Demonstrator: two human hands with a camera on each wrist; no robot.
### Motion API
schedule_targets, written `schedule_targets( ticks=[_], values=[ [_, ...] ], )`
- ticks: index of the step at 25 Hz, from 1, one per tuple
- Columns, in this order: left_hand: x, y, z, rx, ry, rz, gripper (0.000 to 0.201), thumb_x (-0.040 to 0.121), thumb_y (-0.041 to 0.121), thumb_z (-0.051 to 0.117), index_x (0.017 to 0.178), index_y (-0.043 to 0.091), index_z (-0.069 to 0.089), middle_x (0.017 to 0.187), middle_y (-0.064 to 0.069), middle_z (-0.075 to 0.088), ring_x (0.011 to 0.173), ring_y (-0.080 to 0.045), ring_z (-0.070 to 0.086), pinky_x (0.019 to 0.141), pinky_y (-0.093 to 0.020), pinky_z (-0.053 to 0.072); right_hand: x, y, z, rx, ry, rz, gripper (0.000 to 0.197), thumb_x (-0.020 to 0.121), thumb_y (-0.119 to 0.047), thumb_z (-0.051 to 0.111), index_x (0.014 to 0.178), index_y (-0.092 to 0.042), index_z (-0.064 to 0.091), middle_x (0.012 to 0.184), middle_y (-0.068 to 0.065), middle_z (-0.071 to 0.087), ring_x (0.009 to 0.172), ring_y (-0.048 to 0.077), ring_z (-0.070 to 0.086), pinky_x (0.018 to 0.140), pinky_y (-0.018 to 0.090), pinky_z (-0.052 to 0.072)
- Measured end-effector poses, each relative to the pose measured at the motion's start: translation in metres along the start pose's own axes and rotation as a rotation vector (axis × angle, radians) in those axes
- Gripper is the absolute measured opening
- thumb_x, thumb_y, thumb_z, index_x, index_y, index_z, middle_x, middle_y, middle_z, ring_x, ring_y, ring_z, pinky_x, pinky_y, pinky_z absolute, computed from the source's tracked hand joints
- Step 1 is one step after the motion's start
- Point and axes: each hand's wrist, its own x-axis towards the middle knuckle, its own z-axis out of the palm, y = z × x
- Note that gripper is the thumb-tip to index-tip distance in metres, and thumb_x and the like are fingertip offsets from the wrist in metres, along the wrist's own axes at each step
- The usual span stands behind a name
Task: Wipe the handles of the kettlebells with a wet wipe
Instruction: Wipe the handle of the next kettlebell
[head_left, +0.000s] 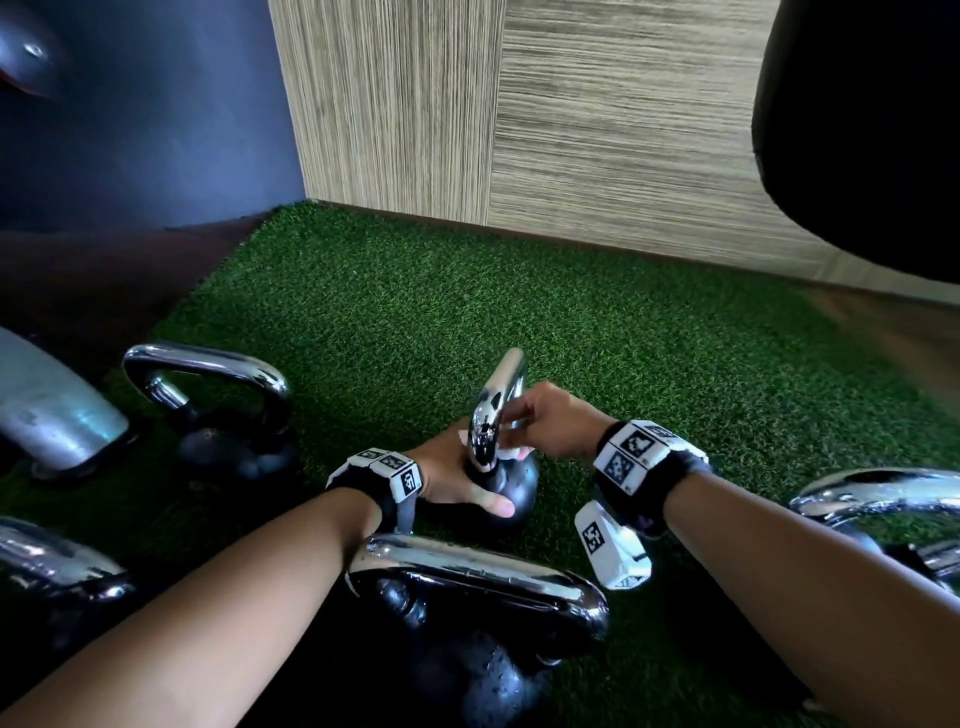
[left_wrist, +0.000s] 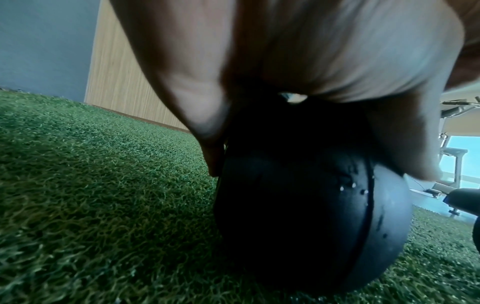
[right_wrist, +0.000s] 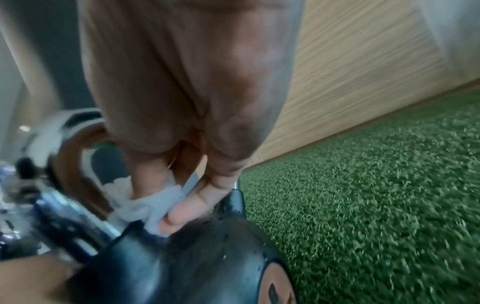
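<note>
We see a green artificial-turf floor (head_left: 597, 332) meeting a wood-grain wall panel (head_left: 597, 130). Several black round kettlebells with chrome handles stand on it; one (head_left: 467, 613) is nearest us, another (head_left: 218, 410) to the left. Between our arms, a smaller black kettlebell (head_left: 506, 488) rests on the turf. Our left hand (head_left: 457, 480) lies spread over its ball, thumb forward, steadying it. Our right hand (head_left: 550, 423) pinches a crumpled white wet wipe (right_wrist: 145, 207) around the base of its chrome handle (head_left: 496, 410).
</note>
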Motion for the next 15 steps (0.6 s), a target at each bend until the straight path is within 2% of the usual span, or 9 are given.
schedule_targets(
  ticks=[2, 4, 6, 7, 8, 10, 11, 13, 15],
  values=[
    [0.000, -0.002, -0.001, -0.028, -0.027, -0.023, 0.052, 0.074, 0.012, 0.091, 0.117, 0.018, 0.063, 0.103, 0.019, 0.064, 0.084, 0.030, 0.054, 0.076, 0.007, 0.038, 0.004, -0.002, 0.001, 0.004, -0.104, 0.008, 0.019, 0.091, -0.001, 0.068, 0.102, -0.013, 0.077, 0.109, 0.007, 0.077, 0.103, 0.025, 0.072, 0.100, 0.045, 0.055],
    [0.000, -0.004, -0.001, -0.063, -0.047, -0.030, 0.053, 0.075, 0.009, 0.090, 0.121, 0.012, 0.064, 0.110, 0.008, 0.071, 0.086, 0.026, 0.057, 0.079, 0.005, 0.041, 0.004, 0.004, 0.000, 0.154, -0.162, -0.005, 0.022, 0.091, 0.008, 0.063, 0.107, -0.003, 0.075, 0.112, 0.012, 0.077, 0.105, 0.026, 0.073, 0.098, 0.038, 0.056],
    [-0.004, -0.003, -0.001, -0.020, -0.067, -0.003, 0.057, 0.077, 0.013, 0.089, 0.127, 0.006, 0.064, 0.123, -0.002, 0.070, 0.091, 0.023, 0.056, 0.084, 0.004, 0.039, -0.002, 0.007, 0.002, 0.368, -0.210, 0.009, 0.024, 0.091, 0.014, 0.059, 0.105, 0.002, 0.073, 0.109, 0.011, 0.077, 0.099, 0.019, 0.074, 0.091, 0.028, 0.059],
    [-0.005, -0.005, 0.000, 0.043, -0.067, 0.013, 0.061, 0.076, 0.018, 0.090, 0.130, 0.009, 0.063, 0.127, 0.002, 0.068, 0.095, 0.021, 0.055, 0.089, 0.004, 0.038, -0.003, 0.009, 0.004, 0.415, -0.220, 0.010, 0.024, 0.090, 0.015, 0.059, 0.104, 0.001, 0.074, 0.107, 0.010, 0.077, 0.096, 0.016, 0.074, 0.088, 0.026, 0.059],
    [-0.008, -0.003, 0.002, 0.076, -0.052, 0.028, 0.066, 0.074, 0.024, 0.091, 0.133, 0.017, 0.062, 0.130, 0.007, 0.066, 0.100, 0.018, 0.055, 0.098, -0.002, 0.039, -0.003, 0.010, 0.005, 0.413, -0.220, 0.007, 0.025, 0.090, 0.016, 0.060, 0.103, 0.001, 0.074, 0.108, 0.012, 0.077, 0.094, 0.015, 0.074, 0.088, 0.026, 0.058],
    [-0.010, -0.001, 0.003, 0.095, -0.044, 0.018, 0.071, 0.070, 0.035, 0.092, 0.133, 0.025, 0.061, 0.133, 0.010, 0.064, 0.115, 0.001, 0.058, 0.112, -0.026, 0.042, 0.001, 0.010, 0.006, 0.388, -0.225, 0.001, 0.024, 0.089, 0.015, 0.062, 0.107, 0.004, 0.072, 0.116, 0.018, 0.074, 0.100, 0.019, 0.073, 0.093, 0.028, 0.057],
    [-0.011, 0.000, 0.003, 0.135, -0.058, 0.039, 0.070, 0.071, 0.039, 0.090, 0.134, 0.026, 0.061, 0.136, 0.008, 0.062, 0.121, -0.006, 0.057, 0.114, -0.033, 0.041, 0.001, 0.009, 0.005, 0.404, -0.245, 0.010, 0.024, 0.089, 0.015, 0.061, 0.110, 0.007, 0.070, 0.119, 0.019, 0.073, 0.104, 0.023, 0.072, 0.096, 0.032, 0.056],
    [-0.013, 0.000, 0.005, 0.261, -0.083, 0.079, 0.076, 0.073, 0.055, 0.081, 0.141, 0.034, 0.055, 0.149, 0.012, 0.050, 0.136, -0.011, 0.045, 0.120, -0.034, 0.032, -0.002, 0.010, 0.002, 0.557, -0.306, 0.080, 0.024, 0.091, 0.015, 0.057, 0.113, 0.011, 0.067, 0.115, 0.019, 0.073, 0.102, 0.027, 0.072, 0.095, 0.037, 0.057],
    [-0.015, 0.004, 0.004, 0.320, -0.075, 0.111, 0.079, 0.076, 0.054, 0.081, 0.147, 0.038, 0.051, 0.151, 0.027, 0.038, 0.138, 0.000, 0.030, 0.123, -0.020, 0.018, -0.010, 0.010, 0.001, 0.797, -0.336, 0.169, 0.021, 0.091, 0.015, 0.055, 0.108, 0.010, 0.067, 0.105, 0.019, 0.074, 0.090, 0.026, 0.075, 0.081, 0.034, 0.062]
  ],
)
